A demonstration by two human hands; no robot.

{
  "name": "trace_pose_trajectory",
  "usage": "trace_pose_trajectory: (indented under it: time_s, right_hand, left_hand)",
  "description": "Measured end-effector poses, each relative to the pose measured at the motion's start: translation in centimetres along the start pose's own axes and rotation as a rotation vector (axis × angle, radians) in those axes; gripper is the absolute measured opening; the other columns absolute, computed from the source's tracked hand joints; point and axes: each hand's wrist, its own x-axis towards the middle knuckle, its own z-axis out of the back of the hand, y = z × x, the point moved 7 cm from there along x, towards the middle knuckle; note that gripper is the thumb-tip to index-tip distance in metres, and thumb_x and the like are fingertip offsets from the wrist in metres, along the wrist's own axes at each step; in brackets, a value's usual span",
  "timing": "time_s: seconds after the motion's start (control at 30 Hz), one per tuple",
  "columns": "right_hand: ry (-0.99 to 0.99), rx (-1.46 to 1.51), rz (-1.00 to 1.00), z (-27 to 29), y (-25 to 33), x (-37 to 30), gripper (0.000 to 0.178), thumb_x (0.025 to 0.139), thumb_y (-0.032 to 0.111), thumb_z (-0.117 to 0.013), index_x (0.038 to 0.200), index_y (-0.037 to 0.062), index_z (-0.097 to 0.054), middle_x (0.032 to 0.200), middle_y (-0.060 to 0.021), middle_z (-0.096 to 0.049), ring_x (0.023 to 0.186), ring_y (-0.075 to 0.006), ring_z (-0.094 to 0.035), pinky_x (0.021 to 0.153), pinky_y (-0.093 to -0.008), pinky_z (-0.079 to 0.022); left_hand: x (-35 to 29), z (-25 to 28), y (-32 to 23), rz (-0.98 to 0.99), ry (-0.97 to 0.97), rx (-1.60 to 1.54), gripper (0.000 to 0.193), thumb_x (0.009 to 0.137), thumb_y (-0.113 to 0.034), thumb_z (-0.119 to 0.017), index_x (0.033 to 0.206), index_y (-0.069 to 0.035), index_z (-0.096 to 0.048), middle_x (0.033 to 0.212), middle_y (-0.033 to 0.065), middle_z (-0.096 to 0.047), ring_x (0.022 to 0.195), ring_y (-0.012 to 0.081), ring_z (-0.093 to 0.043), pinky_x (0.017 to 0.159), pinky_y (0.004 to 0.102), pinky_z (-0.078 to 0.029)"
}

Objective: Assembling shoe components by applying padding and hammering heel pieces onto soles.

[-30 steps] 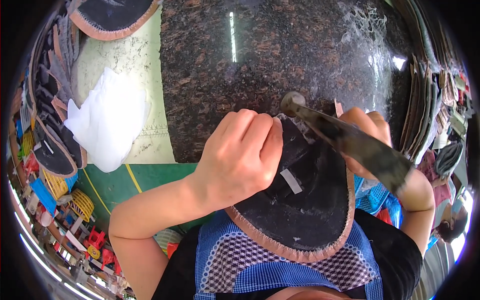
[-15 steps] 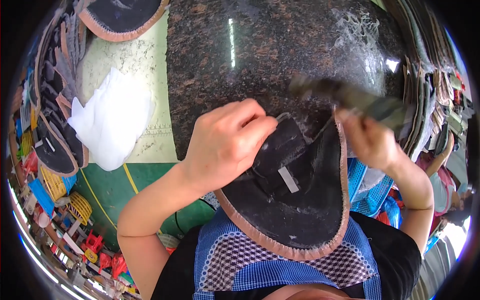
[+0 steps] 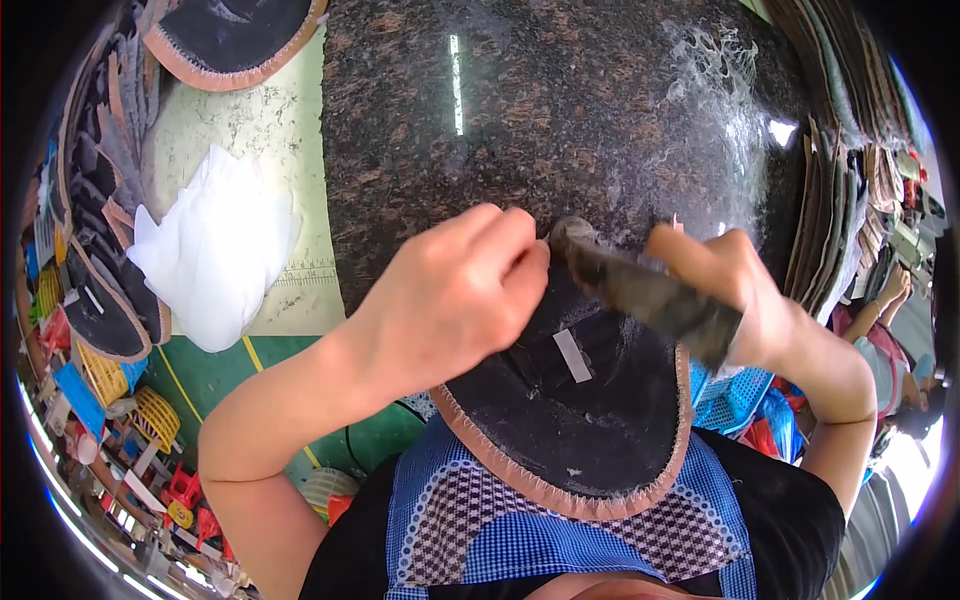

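Note:
A black rounded panel [image 3: 590,440] with a brown stitched border lies over the near edge of a dark speckled stone slab and hangs toward my apron. A small pale strip [image 3: 573,356] sits on its face. At the panel's upper left corner my left hand [image 3: 455,285] is closed, fingers curled at the edge; what they pinch is hidden. My right hand [image 3: 735,280] grips a dark, worn hammer [image 3: 650,300], slightly blurred. Its rounded end rests on or just above the panel's upper edge, close to my left fingertips.
The stone slab [image 3: 540,100] carries whitish glue-like residue at right. A white cloth-like bundle [image 3: 215,250] lies on the pale board at left. Stacked panels [image 3: 105,300] stand far left, more layers [image 3: 835,200] at right. A blue basket [image 3: 735,395] is below right. Another person's hand [image 3: 895,288] shows far right.
The hammer has swung left and down, bringing its end to the panel's upper edge beside my left fingers. My left hand stays at the panel's corner.

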Motion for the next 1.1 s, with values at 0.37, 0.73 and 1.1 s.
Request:
trace_pose_trajectory:
  time_s: [0.37,0.73,1.1]
  right_hand:
    - [0.009,-0.045,0.042,0.5,0.6,0.7,0.021,0.085,0.009,-0.069,0.103,0.0040,-0.059,0.055,-0.0113,-0.051,0.048,-0.0332,-0.058,0.045,-0.0444,-0.045]
    - [0.246,-0.152,-0.083,-1.7,2.1,1.1,0.014,0.084,0.004,-0.066,0.094,0.0007,-0.056,0.060,-0.0140,-0.057,0.052,-0.0354,-0.061,0.047,-0.0415,-0.047]
    - [0.247,-0.159,-0.003,-2.5,2.9,2.5,0.028,0.072,0.008,-0.074,0.096,0.0000,-0.060,0.060,-0.0100,-0.053,0.050,-0.0319,-0.059,0.048,-0.0413,-0.044]
  left_hand:
    - [-1.0,0.5,2.6,-0.036,0.018,-0.160,0.019,0.075,-0.002,-0.077,0.093,-0.001,-0.073,0.085,0.0070,-0.064,0.076,0.0223,-0.065,0.062,0.0337,-0.054]
    - [-0.7,1.1,4.0,-0.222,0.077,-0.209,0.019,0.074,-0.004,-0.074,0.092,-0.001,-0.072,0.086,0.0061,-0.064,0.076,0.0221,-0.065,0.060,0.0326,-0.054]
    - [-3.9,1.0,2.9,-0.209,-0.172,0.010,0.024,0.070,-0.007,-0.078,0.093,0.001,-0.074,0.087,0.0060,-0.064,0.078,0.0229,-0.063,0.061,0.0319,-0.054]
